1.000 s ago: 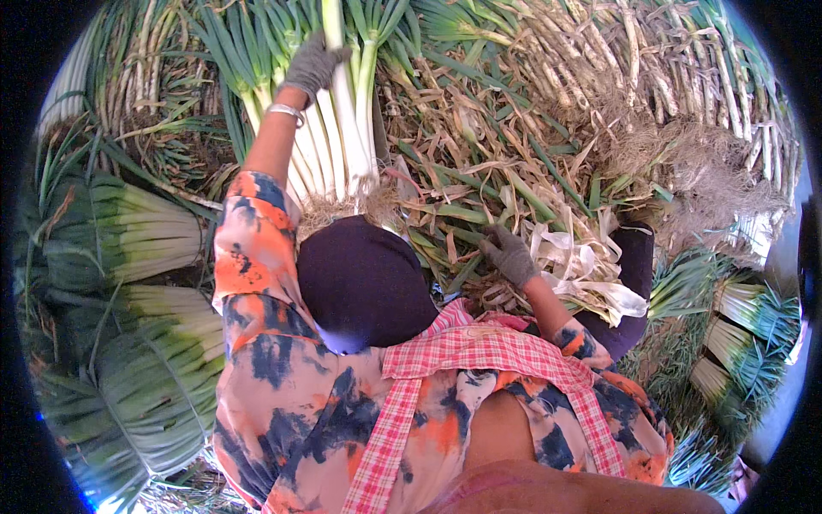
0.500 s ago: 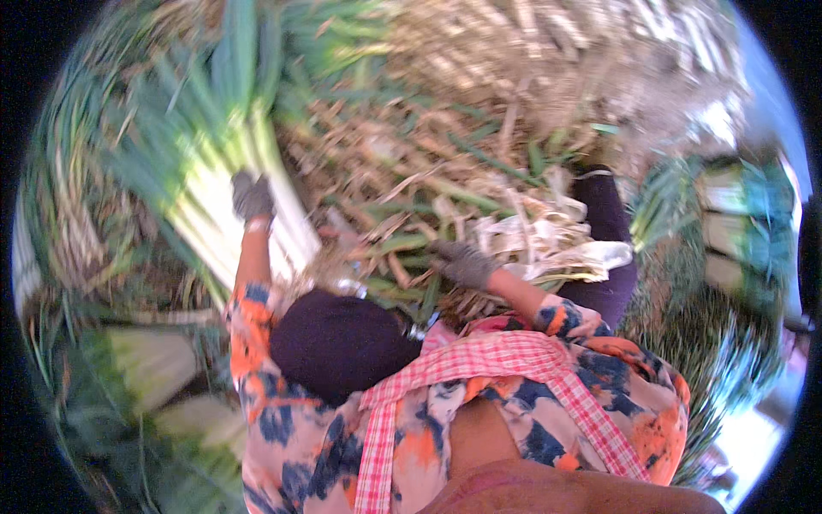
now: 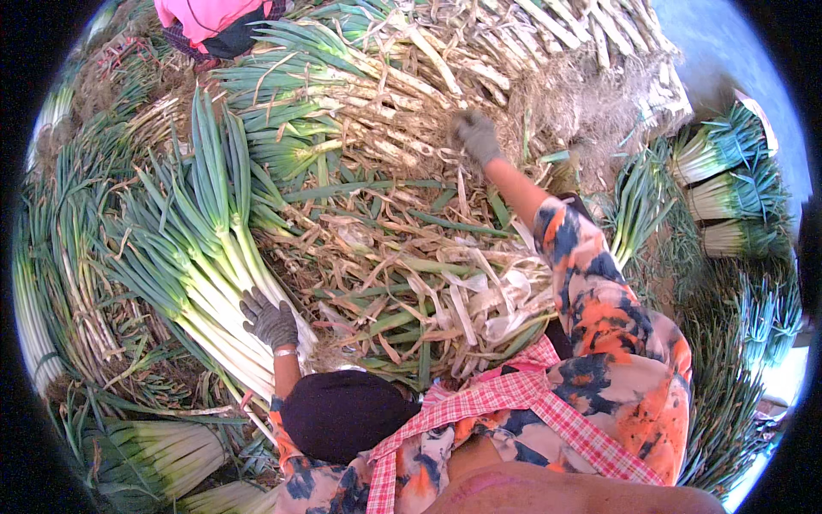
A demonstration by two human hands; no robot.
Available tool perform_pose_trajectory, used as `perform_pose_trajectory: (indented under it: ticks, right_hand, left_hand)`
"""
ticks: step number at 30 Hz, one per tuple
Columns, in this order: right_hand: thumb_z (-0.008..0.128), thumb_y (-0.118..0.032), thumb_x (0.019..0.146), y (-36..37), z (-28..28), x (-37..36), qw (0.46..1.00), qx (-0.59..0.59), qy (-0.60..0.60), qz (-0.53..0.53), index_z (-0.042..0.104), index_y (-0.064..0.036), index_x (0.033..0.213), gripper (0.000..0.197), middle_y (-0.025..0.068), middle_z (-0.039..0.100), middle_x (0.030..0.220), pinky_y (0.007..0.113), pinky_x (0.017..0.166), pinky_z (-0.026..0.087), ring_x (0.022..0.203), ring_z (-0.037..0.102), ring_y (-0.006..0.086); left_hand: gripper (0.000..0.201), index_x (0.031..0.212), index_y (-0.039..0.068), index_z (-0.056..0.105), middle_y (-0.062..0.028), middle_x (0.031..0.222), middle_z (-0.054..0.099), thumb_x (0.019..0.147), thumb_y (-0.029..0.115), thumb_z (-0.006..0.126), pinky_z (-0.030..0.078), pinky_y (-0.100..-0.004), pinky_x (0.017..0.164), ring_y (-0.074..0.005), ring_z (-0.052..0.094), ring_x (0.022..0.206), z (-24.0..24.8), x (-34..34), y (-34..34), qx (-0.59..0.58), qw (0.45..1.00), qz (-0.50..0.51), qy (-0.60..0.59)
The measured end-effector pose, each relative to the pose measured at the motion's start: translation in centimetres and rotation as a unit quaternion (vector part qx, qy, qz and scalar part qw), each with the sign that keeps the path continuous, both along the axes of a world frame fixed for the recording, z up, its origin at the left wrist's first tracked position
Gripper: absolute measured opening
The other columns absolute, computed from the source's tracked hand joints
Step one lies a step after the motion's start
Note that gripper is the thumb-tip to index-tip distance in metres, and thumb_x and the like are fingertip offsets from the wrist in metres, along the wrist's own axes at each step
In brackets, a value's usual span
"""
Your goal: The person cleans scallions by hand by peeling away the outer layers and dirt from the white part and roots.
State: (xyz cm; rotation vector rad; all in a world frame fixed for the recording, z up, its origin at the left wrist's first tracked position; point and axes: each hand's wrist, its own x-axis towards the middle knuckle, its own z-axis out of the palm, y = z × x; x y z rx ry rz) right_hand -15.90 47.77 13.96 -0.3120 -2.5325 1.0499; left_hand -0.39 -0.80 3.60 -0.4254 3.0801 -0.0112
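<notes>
My left hand, in a grey glove, lies with its fingers apart on the white lower ends of peeled green onions. Their long green leaves fan out toward the far left. My right arm stretches far forward. My right hand, also gloved, is at the near edge of a heap of unpeeled green onions, whose stems have dry, brown skins. Its fingertips are partly hidden against the heap, so their grip is unclear. Between my hands lies a pile of stripped leaves and skins.
Tied green onion bundles stand at the right. More white-stemmed bundles lie at the lower left, and loose green onions cover the left side. A person in pink is at the far left. A dark round cap fills the near middle.
My right hand has moved forward from the peelings to the unpeeled heap. My left hand now lies nearer the root ends of the peeled onions. The view has shifted, showing more of the far side.
</notes>
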Motion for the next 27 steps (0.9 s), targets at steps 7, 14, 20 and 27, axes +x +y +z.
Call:
perform_pose_trajectory:
  ticks: [7,14,20,27]
  right_hand:
    - [0.055,-0.043,0.073,2.2,-0.9,-11.0,0.934,0.249,-0.221,-0.132,0.057,-0.0097,0.106,0.047,0.0173,0.057,0.107,0.041,0.083,0.042,0.098,0.055,0.0324]
    - [0.061,-0.035,0.072,9.7,-1.3,-11.0,0.993,-0.053,-0.083,-0.064,0.049,-0.0044,0.115,0.055,0.0191,0.058,0.103,0.039,0.079,0.043,0.094,0.056,0.0313]
    - [0.061,-0.036,0.076,3.6,2.0,11.6,0.827,-0.522,-0.209,0.010,0.051,-0.0030,0.113,0.050,0.0102,0.053,0.111,0.034,0.073,0.045,0.096,0.052,0.0226]
    - [0.061,-0.037,0.076,0.9,3.5,23.9,0.789,-0.553,-0.269,-0.013,0.053,-0.0086,0.101,0.039,0.0044,0.055,0.082,0.029,0.055,0.044,0.068,0.051,0.0152]
  left_hand:
    - [0.073,0.136,0.008,0.019,-0.0136,0.142,0.018,0.077,0.040,0.048,0.015,-0.0541,0.099,-0.0297,0.011,0.132,-1.2,0.2,-0.9,-0.040,0.998,-0.004,-0.044]
    - [0.070,0.134,0.005,0.024,-0.0129,0.142,0.017,0.078,0.040,0.046,0.012,-0.0542,0.100,-0.0295,0.010,0.132,-0.2,-1.4,0.4,-0.030,0.998,-0.013,-0.049]
    - [0.069,0.129,0.002,0.035,-0.0131,0.142,0.016,0.076,0.041,0.052,0.013,-0.0510,0.102,-0.0304,0.010,0.132,1.2,0.6,0.4,-0.044,0.994,-0.092,-0.043]
    - [0.068,0.125,0.005,0.041,-0.0140,0.140,0.019,0.071,0.041,0.062,0.025,-0.0486,0.100,-0.0313,0.017,0.130,5.5,0.1,0.1,-0.033,0.966,-0.157,-0.203]
